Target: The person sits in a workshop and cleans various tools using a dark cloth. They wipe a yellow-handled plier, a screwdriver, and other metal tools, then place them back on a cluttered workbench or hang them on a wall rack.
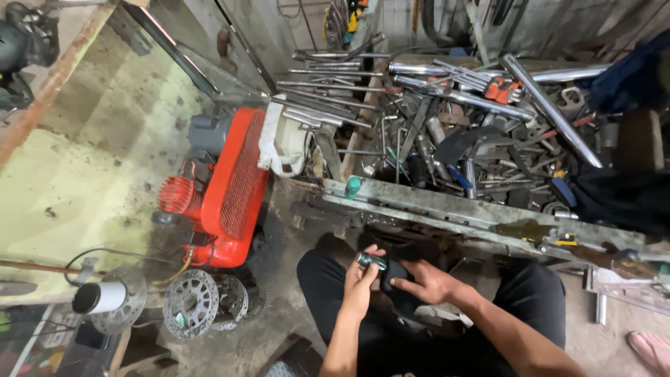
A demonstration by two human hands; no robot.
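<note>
My left hand (361,279) grips a small green and metal part (371,261) at its top, held over my lap. My right hand (426,281) rests just to the right of it, fingers spread on a dark cloth or black part (394,274) that lies between both hands. I am crouched in black trousers in front of a long, worn workbench edge (447,209). What the dark piece under my right hand is cannot be made out.
A heap of metal rods, wrenches and chrome tubes (447,126) fills the bench. A red air compressor (230,188) stands at left, brake discs (192,301) and a white cylinder (101,297) lie on the floor. A sandalled foot (649,349) shows at lower right.
</note>
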